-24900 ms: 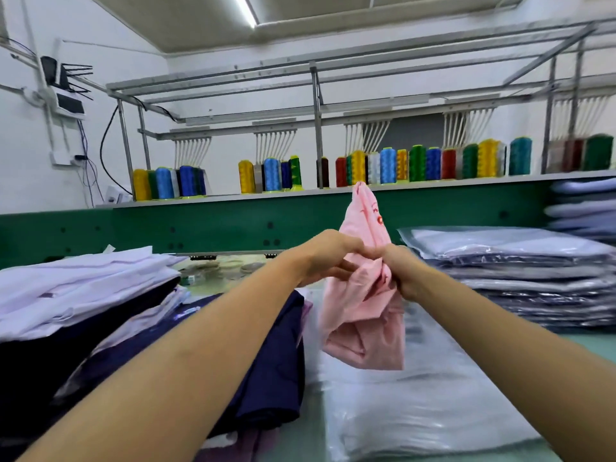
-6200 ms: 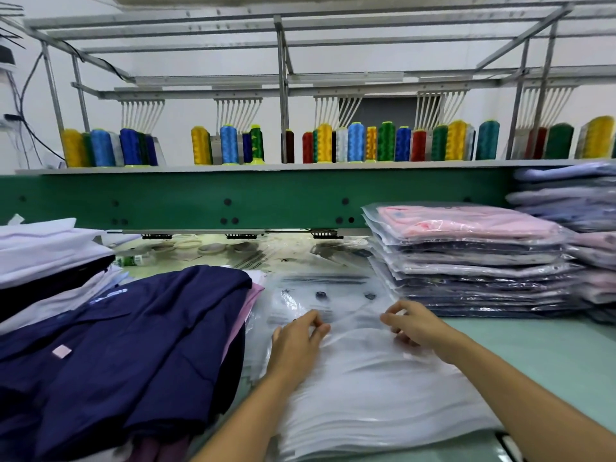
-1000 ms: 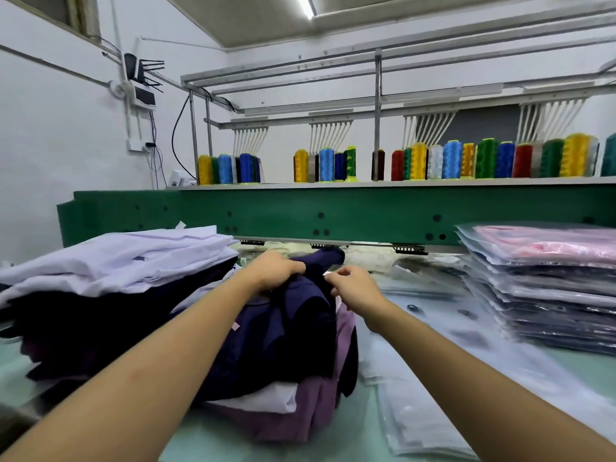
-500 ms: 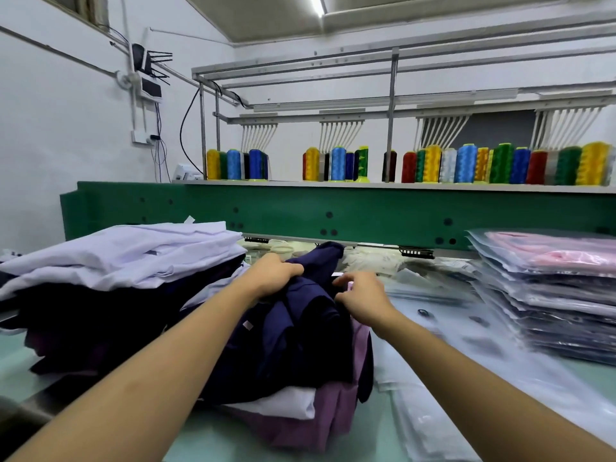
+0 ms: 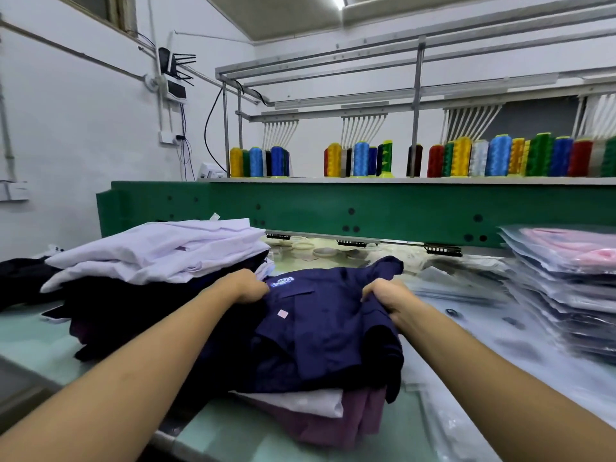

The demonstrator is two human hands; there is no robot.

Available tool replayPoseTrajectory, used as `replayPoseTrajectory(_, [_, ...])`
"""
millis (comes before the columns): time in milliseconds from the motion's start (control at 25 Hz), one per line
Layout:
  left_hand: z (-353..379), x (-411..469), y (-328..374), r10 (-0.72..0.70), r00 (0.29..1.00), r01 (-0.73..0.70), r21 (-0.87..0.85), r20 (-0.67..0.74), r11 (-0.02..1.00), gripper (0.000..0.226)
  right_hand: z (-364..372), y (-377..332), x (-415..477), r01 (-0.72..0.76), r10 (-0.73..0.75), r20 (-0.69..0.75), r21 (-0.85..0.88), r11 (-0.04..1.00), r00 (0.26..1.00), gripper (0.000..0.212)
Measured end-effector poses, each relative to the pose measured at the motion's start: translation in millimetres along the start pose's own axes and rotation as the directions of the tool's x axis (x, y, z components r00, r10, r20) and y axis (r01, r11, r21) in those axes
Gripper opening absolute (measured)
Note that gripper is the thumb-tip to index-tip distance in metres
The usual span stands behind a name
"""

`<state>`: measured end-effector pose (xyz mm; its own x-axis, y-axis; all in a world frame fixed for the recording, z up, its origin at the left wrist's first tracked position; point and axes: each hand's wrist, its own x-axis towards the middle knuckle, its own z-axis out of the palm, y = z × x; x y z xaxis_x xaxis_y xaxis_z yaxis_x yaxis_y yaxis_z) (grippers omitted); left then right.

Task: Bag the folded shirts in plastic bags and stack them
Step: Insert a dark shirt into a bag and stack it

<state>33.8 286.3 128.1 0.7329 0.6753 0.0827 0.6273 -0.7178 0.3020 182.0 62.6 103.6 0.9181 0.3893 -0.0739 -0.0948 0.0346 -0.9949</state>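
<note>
I see the navy shirt [image 5: 320,328] lying on top of a short pile in the middle of the table [image 5: 233,431]. It is pulled out flat between the two hands, so its long axis runs left to right. A loose flap sticks up toward the far right. A pale embroidered badge sits at its far left edge and a small pink label lies near its middle. The fabric is rumpled, so I cannot say for sure which end is the collar.

My left hand [image 5: 248,285] has its fingers curled tight into the cloth just beside the badge. My right hand [image 5: 386,295] is clenched on a bunch of the shirt's right edge, knuckles up. Both hands hold only the shirt.

Under the shirt lie a white garment [image 5: 300,403] and a purple one [image 5: 336,425], their near edges poking out. To the left, touching the pile, rises a taller heap of dark clothes topped by lilac-white shirts [image 5: 160,251]. To the right, empty plastic bags [image 5: 500,348] are spread flat, and beyond them stands the stack of bagged shirts [image 5: 566,281], a pink one on top. The green machine beam [image 5: 333,208] crosses the far side, with thread cones [image 5: 466,158] on the shelf above it.
</note>
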Motion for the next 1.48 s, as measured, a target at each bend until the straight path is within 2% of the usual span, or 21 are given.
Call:
replayPoseTrajectory(40, [1.8, 0.6, -5.9, -0.025, 0.999, 0.025, 0.022, 0.030, 0.999, 0.057, -2.1, -0.1, -1.1, -0.003, 0.003, 0.012, 0.009, 1.000, 1.000, 0.041])
replayPoseTrajectory(200, [3.8, 6.5, -11.4, -0.053, 0.998, 0.053, -0.018, -0.016, 0.998, 0.073, -7.5, 0.4, -2.8, 0.008, -0.008, -0.005, 0.045, 0.999, 1.000, 0.037])
replayPoseTrajectory(280, [5.7, 9.6, -11.8, -0.064, 0.997, 0.066, -0.056, 0.039, 0.996, 0.078, -12.0, -3.9, -3.4, 0.009, -0.008, -0.009, 0.053, 0.999, 1.000, 0.030])
replayPoseTrajectory(400, [10.7, 12.2, -12.9, -0.044, 0.997, 0.050, -0.086, 0.071, 0.995, 0.082, -26.3, -14.4, -4.4, 0.021, -0.023, -0.076, -0.028, 0.999, 0.997, 0.015])
replayPoseTrajectory(520, [14.3, 16.0, -15.7, -0.049, 0.999, 0.050, -0.064, 0.023, 0.997, 0.087, -37.9, -16.5, -5.7, -0.001, -0.009, -0.099, -0.099, 0.995, 0.995, 0.014])
replayPoseTrajectory(600, [14.0, 16.7, -16.4, -0.034, 0.999, 0.036, -0.057, 0.033, 0.998, 0.087, -43.5, -10.5, -1.2, -0.010, -0.004, -0.100, -0.135, 0.991, 0.995, 0.021])
replayPoseTrajectory(720, [13.4, 15.0, -15.0, 0.004, 0.996, 0.008, -0.133, 0.090, 0.991, 0.083, -52.0, -2.3, 9.3, -0.014, -0.012, -0.121, -0.216, 0.976, 0.993, 0.025])
replayPoseTrajectory(800, [14.1, 14.9, -15.4, -0.010, 0.997, 0.021, -0.147, 0.076, 0.989, 0.088, -56.3, 1.0, 16.0, -0.023, -0.015, -0.135, -0.276, 0.961, 0.991, 0.031])
replayPoseTrajectory(880, [14.2, 16.5, -15.6, -0.040, 0.999, 0.044, -0.139, 0.035, 0.989, 0.093, -60.4, 2.9, 19.0, -0.030, -0.020, -0.141, -0.340, 0.940, 0.990, 0.022])
replayPoseTrajectory(1000, [15.7, 21.8, -15.5, -0.009, 0.997, 0.021, -0.148, 0.078, 0.989, 0.089, -69.8, 7.5, 26.5, -0.037, -0.015, -0.147, -0.348, 0.937, 0.989, 0.010])
replayPoseTrajectory(1080, [19.6, 25.4, -13.1, 0.024, 0.995, -0.011, -0.129, 0.100, 0.992, 0.090, -74.7, 8.2, 25.9, -0.042, -0.010, -0.155, -0.328, 0.944, 0.988, 0.018])
replayPoseTrajectory(1160, [21.8, 30.3, -11.6, -0.011, 0.998, 0.018, -0.107, 0.068, 0.994, 0.097, -76.4, 8.1, 20.7, -0.044, 0.003, -0.143, -0.287, 0.957, 0.990, 0.030])
replayPoseTrajectory(1240, [21.3, 33.7, -11.3, -0.071, 0.997, 0.076, -0.132, 0.040, 0.988, 0.099, -78.5, 10.1, 15.8, -0.061, 0.044, -0.104, -0.168, 0.984, 0.994, 0.030])
replayPoseTrajectory(1360, [18.1, 38.0, -12.9, -0.042, 0.999, 0.043, -0.107, 0.009, 0.993, 0.087, -80.4, 15.6, 10.8, -0.083, 0.084, -0.020, 0.041, 0.996, 0.996, 0.031])
replayPoseTrajectory(1400, [18.0, 38.5, -10.5, -0.025, 1.000, 0.025, -0.088, -0.007, 0.996, 0.085, -80.8, 17.5, 9.8, -0.074, 0.075, -0.011, 0.070, 0.995, 0.997, 0.038])
replayPoseTrajectory(1480, [19.2, 38.9, -3.0, -0.021, 1.000, 0.021, -0.047, -0.002, 0.999, 0.086, -81.6, 20.9, 10.2, -0.017, 0.017, -0.006, 0.059, 0.998, 1.000, 0.071])
